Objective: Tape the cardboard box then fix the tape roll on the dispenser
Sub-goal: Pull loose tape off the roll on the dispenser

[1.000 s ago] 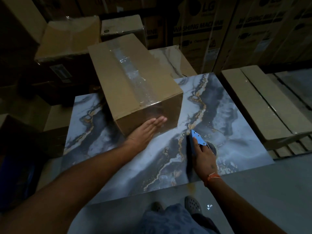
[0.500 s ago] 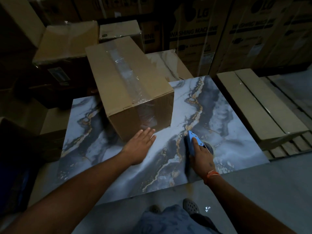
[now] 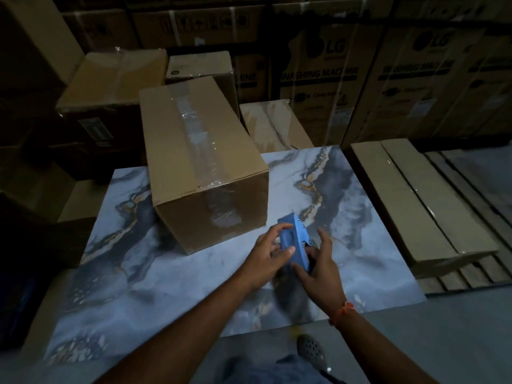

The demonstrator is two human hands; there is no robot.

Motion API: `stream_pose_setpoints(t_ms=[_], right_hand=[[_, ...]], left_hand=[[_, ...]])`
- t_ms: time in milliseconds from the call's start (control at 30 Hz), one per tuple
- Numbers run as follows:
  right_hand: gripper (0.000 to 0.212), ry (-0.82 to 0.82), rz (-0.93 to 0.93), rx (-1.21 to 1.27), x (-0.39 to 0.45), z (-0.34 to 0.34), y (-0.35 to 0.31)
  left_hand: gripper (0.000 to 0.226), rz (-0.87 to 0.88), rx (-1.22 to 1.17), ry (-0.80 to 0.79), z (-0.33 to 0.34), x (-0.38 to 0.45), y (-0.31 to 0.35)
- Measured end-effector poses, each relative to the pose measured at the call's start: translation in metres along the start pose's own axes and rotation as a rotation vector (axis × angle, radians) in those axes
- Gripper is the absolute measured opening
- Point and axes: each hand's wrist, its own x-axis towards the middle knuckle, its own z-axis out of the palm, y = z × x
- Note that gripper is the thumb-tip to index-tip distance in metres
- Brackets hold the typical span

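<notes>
the cardboard box (image 3: 199,159) sits at the far left of the marbled tabletop (image 3: 171,281), with a strip of clear tape (image 3: 198,145) running down its top seam and over the near end face. nothing touches it now. a second ago your left hand lay flat against that end face, pressing the tape down; half a second ago it had slid off onto the table.

now your left hand (image 3: 267,256) has crossed over to the blue tape dispenser (image 3: 295,245), which is lifted just off the table beside the box's near right corner. its fingers are wrapped on the dispenser's left side, thumb across the body. your right hand (image 3: 318,261), which earlier held the dispenser down alone, is closed around its lower right side.

that shift reads as taping done and the second step starting. the roll itself is hidden behind your hands, so you can't tell how it sits on the hub.
</notes>
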Motion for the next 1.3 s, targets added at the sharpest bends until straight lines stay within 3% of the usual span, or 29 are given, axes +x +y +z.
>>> stream_pose_setpoints(t_ms=[133,267,500,567,633,733,1000,1300], right_hand=[[0.097,-0.096,-0.141,0.032,0.012,-0.029,-0.006],[0.071,-0.133,-0.376,-0.148,0.028,-0.053,-0.003],[0.077,-0.289,-0.481,-0.048,0.048,-0.091,-0.011],[0.071,-0.258,-0.489,0.005,0.049,-0.105,-0.017],[0.056,-0.123,-0.508,0.023,0.053,-0.118,-0.021],[0.042,0.004,-0.47,-0.008,0.072,-0.126,-0.015],[0.038,-0.243,-0.385,-0.047,0.097,-0.111,-0.02],[0.036,-0.252,-0.438,-0.121,0.095,-0.089,-0.037]], left_hand=[[0.038,0.037,-0.025,0.097,0.026,0.013,0.013],[0.032,0.046,0.063,0.186,0.05,0.027,0.025],[0.027,0.024,-0.064,0.453,0.079,0.035,0.033],[0.026,0.025,-0.097,0.514,0.081,0.033,0.034],[0.028,0.028,-0.137,0.549,0.08,0.028,0.035],[0.034,0.016,-0.194,0.559,0.077,0.019,0.039],[0.037,0.04,-0.187,0.467,0.054,0.01,0.046],[0.031,0.025,-0.178,0.43,0.027,0.007,0.04]])
